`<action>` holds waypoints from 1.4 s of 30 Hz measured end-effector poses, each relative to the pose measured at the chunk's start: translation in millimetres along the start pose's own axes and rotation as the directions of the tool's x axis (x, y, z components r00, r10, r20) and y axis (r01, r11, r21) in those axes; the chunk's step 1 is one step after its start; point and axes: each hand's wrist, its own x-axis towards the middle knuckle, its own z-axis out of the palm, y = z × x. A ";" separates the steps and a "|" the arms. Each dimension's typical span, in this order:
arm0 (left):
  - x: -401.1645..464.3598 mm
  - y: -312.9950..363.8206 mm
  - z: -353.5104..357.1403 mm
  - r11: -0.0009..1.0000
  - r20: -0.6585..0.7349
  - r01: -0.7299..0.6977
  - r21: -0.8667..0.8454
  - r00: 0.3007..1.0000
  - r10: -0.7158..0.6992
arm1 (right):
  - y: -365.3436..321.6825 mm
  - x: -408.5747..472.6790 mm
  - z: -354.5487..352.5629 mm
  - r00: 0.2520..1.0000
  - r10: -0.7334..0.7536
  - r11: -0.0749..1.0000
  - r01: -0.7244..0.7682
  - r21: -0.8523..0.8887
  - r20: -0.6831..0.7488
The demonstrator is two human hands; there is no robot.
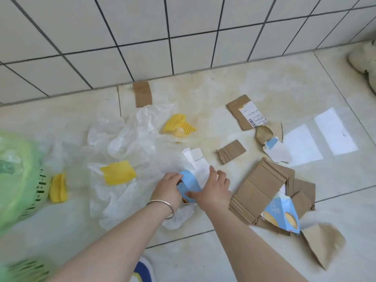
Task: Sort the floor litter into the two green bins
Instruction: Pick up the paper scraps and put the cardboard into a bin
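Observation:
Litter lies across the floor tiles. My left hand (167,188) and my right hand (213,188) both hold a blue and white torn carton piece (190,183) low at the centre. Clear plastic film (130,139) spreads to its left, with yellow ridged pieces (118,173) on and beside it. Brown cardboard pieces (258,188) lie to the right, with a blue printed wrapper (282,214) on them. A green bin (22,176) lined with a green bag stands at the left edge; a second green bin (26,269) shows at the bottom left.
A white tiled wall (142,37) runs along the far side. More cardboard scraps (245,112) and a labelled piece lie near it. A beige shoe (364,62) sits at the far right. My own shoe (142,269) is at the bottom centre.

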 end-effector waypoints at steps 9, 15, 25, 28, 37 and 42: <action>11.9 -12.4 -2.9 0.999 -0.016 0.019 -0.044 1.000 -0.019 | -10.6 14.2 13.5 0.998 0.060 0.997 -0.061 -0.049 -0.010; 12.5 -31.3 -6.3 0.994 -0.140 0.080 -0.075 0.986 -0.090 | -0.5 15.0 -2.7 0.991 0.126 0.971 -0.133 0.200 0.049; -3.0 -38.0 -14.6 0.964 -0.303 0.264 -0.014 0.918 -0.256 | 12.6 11.6 -23.7 0.990 0.132 0.848 -0.133 0.513 0.038; -6.6 -37.5 -13.3 0.964 -0.375 0.221 0.147 0.914 -0.153 | 16.9 10.6 -26.5 0.987 0.155 0.789 -0.152 0.596 0.047; 26.4 -22.3 0.5 0.903 -0.045 -0.228 0.365 0.964 0.262 | 20.0 19.9 -20.4 0.983 0.175 0.748 -0.165 0.643 0.048; 49.2 -19.2 -19.4 0.860 -0.027 -0.103 0.501 0.991 0.134 | 18.5 23.8 -20.9 0.985 0.173 0.743 -0.148 0.652 0.027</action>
